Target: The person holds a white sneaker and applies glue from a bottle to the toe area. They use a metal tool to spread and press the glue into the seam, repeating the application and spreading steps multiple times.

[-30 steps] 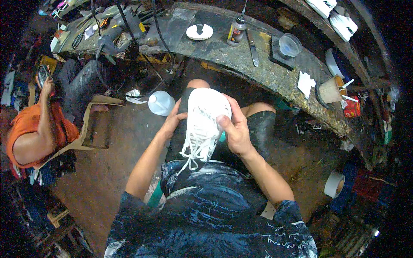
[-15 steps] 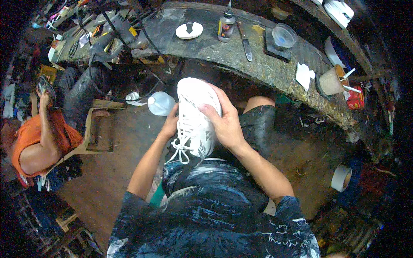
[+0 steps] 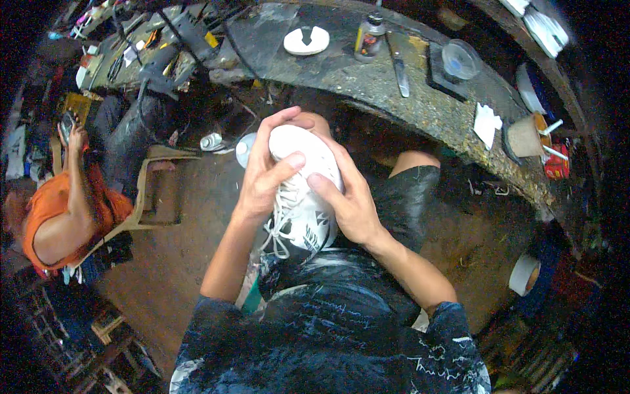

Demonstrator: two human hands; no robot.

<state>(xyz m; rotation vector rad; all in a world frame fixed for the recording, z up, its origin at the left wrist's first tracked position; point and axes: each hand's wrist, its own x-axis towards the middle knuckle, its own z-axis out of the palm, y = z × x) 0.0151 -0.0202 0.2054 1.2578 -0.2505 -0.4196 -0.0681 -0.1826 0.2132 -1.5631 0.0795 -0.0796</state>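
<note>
A white lace-up sneaker (image 3: 303, 146) with dark marks on its side rests over my lap, toe pointing away from me. My left hand (image 3: 264, 180) is closed around the left of its toe, thumb laid on the upper and fingers reaching over the front. On the other side my right hand (image 3: 349, 200) grips the shoe, its thumb pressing the top near the laces. The laces (image 3: 281, 226) are tied in a bow at the end nearest me. The sole faces down and is hidden.
Along the far workbench (image 3: 328, 72) are a white U-shaped piece (image 3: 306, 41), a dark bottle (image 3: 369, 39), a knife (image 3: 398, 65), a clear plastic bowl (image 3: 459, 60) and a tub with brushes (image 3: 526, 136). A person in orange (image 3: 79, 210) sits at left. A tape roll (image 3: 524, 275) lies right.
My left hand has come up from beside the shoe onto its toe, thumb now on top. The right hand keeps its grip. The view has shifted slightly.
</note>
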